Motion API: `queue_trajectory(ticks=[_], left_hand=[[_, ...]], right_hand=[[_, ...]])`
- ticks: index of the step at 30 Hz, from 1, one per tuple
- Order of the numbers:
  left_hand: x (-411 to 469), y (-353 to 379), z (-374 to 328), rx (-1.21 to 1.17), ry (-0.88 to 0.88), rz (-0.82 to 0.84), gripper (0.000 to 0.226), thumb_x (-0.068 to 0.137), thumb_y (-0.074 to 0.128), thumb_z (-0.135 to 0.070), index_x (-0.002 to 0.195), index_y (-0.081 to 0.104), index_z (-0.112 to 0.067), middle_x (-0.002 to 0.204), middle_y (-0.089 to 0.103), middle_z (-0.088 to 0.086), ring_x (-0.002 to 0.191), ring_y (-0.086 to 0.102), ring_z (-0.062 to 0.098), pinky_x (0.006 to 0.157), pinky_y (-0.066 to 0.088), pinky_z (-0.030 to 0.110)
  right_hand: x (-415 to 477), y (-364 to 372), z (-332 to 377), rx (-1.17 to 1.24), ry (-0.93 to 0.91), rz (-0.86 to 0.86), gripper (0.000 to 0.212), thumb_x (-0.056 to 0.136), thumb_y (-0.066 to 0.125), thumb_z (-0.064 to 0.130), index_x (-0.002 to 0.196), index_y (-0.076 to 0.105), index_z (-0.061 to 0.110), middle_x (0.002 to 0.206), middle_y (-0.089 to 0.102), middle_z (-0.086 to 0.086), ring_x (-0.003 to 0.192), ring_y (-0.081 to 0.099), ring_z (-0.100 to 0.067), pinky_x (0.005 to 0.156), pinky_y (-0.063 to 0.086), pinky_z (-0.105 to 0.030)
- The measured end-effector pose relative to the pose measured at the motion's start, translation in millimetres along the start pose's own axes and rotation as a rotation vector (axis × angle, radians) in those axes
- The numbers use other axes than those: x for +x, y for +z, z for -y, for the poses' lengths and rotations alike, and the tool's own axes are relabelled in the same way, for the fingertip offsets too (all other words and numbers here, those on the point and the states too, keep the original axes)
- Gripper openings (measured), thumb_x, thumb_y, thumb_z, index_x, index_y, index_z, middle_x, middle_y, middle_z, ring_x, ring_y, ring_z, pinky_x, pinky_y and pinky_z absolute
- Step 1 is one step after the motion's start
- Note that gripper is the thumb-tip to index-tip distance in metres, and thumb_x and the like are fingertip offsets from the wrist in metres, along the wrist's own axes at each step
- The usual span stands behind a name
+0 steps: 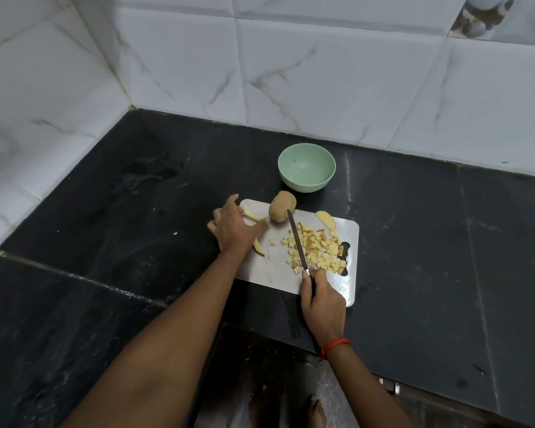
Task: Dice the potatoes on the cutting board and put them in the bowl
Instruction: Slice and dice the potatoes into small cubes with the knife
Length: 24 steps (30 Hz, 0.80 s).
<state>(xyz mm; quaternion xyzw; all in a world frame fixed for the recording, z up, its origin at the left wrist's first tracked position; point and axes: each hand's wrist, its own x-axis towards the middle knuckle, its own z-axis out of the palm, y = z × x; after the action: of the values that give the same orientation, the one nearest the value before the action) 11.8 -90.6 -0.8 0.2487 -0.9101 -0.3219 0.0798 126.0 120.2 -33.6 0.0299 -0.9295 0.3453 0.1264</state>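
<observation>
Right hand [322,301] grips the knife [297,239] among pale-yellow dice [320,251]; left hand [232,227] splayed, apparently empty.

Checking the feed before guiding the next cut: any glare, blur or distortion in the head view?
Head view: glare on the cutting board, near right corner; left hand slightly blurred, knife and diced potato sharp; wide-angle lens bows the wall tiles; counter dark.
</observation>
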Motion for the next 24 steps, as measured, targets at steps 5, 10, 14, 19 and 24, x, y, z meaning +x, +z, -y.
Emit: queue_trajectory(ticks=[5,10,14,19,24], left_hand=[[-16.0,-2.4,7.5,-0.038,0.097,-0.073,0.053,0.088,0.073,-0.027,0.137,0.051,-0.025,0.134,0.055,-0.002,0.129,0.044,0.023,0.102,0.035,0.040],[-23.1,-25.2,44.1,0.156,0.596,0.271,0.054,0.087,0.059,0.007,0.129,0.068,-0.027,0.135,0.061,-0.007,0.127,0.046,0.015,0.105,0.041,0.042],[-37.4,-19.1,56.7,0.120,0.517,0.321,0.033,0.092,0.071,-0.015,0.125,0.072,-0.017,0.124,0.060,-0.005,0.117,0.048,0.015,0.103,0.044,0.034],[-64.9,-0.4,54.6,-0.042,0.349,0.137,0.023,0.090,0.074,-0.020,0.111,0.075,-0.012,0.101,0.061,-0.002,0.100,0.052,0.015,0.087,0.049,0.032],[-79.1,11.4,55.7,-0.206,0.251,0.047,0.018,0.091,0.074,-0.032,0.106,0.077,-0.023,0.094,0.059,-0.013,0.098,0.053,0.010,0.082,0.046,0.025]], right_hand=[[0.1,0.4,-1.1,0.017,-0.004,0.000,0.016,0.103,0.045,0.036,0.096,0.051,0.022,0.060,0.054,0.007,0.046,0.052,-0.013,0.040,0.046,-0.036],[0.2,1.8,-2.9,0.022,-0.027,-0.003,0.019,0.103,0.041,0.038,0.094,0.048,0.023,0.059,0.053,0.006,0.045,0.051,-0.015,0.039,0.044,-0.037],[-0.2,0.8,-2.8,0.011,-0.063,-0.019,0.020,0.103,0.042,0.037,0.092,0.048,0.022,0.057,0.052,0.005,0.044,0.051,-0.016,0.037,0.042,-0.037],[-5.7,0.2,2.2,-0.059,-0.249,0.056,0.021,0.103,0.045,0.033,0.089,0.053,0.019,0.060,0.053,0.005,0.045,0.051,-0.017,0.037,0.038,-0.035],[1.9,9.9,10.1,-0.222,-0.306,0.166,0.020,0.101,0.045,0.034,0.088,0.040,0.020,0.054,0.051,0.002,0.037,0.047,-0.025,0.035,0.028,-0.027]])
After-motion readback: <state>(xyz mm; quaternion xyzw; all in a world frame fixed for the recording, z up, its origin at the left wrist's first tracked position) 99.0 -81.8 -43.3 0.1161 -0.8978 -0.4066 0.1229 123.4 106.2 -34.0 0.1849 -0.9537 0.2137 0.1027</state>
